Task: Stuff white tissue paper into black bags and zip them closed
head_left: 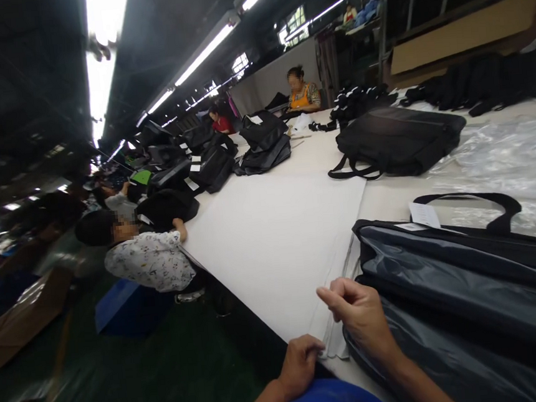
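Note:
A stack of large white sheets (275, 238) lies on the long table. My left hand (301, 362) is closed at the near corner of the stack, its fingers curled over the sheet edge; what they pinch is too small to make out. Above the right edge of the sheets is my right hand (359, 312), thumb and fingers pressed together, with anything between them hidden. Close beside it on the right lies a large dark bag (464, 296) under shiny clear plastic, with a black handle and a white tag (424, 215).
Another black bag (398, 139) lies farther back, near clear plastic bags (517, 148). Black bags (263, 140) with tags are piled at the far left. A person in a patterned shirt (154, 261) sits at the table's left edge; others work behind.

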Demonstrator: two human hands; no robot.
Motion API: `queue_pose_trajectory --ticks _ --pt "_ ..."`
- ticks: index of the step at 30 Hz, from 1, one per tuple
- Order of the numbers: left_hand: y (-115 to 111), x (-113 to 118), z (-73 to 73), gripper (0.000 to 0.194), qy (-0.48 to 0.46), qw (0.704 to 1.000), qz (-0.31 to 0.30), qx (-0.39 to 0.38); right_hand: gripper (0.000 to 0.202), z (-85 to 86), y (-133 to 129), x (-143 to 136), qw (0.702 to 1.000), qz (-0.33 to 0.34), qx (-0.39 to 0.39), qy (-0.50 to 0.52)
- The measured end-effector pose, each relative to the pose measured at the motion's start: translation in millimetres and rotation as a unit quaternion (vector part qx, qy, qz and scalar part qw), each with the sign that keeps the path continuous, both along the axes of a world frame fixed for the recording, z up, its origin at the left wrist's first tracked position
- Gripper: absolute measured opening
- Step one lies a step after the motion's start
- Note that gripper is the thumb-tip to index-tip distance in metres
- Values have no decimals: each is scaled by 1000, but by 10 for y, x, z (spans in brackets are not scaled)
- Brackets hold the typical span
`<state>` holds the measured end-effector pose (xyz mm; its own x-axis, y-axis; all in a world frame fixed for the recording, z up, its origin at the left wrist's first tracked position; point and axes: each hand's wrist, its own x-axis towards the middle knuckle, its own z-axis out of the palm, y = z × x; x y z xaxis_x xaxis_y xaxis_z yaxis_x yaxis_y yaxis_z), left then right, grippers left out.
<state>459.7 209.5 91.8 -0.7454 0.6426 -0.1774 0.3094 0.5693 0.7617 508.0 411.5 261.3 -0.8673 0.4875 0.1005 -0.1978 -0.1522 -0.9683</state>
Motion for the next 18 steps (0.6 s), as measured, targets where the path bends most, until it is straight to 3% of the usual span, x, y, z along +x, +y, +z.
queue_pose_trajectory --ticks 2,5,9,13,18 --pt "26 -115 -101 33 -12 998 -39 36 52 -486 -60 -266 996 -26 0 -89" --pt "28 -369 -219 40 -14 993 -100 61 45 -1181 -133 -557 982 5 50 -183" --pt "-158 -901 -323 40 -8 989 -132 73 53 -1871 -271 -968 927 -49 249 -277" --pt "-588 -1602 -421 35 -14 988 -130 82 67 -2258 -398 -1685 817 -115 418 -379" --pt "-1268 -2438 -464 24 -22 997 -64 39 77 -2447 -404 -2565 643 -169 465 -585"
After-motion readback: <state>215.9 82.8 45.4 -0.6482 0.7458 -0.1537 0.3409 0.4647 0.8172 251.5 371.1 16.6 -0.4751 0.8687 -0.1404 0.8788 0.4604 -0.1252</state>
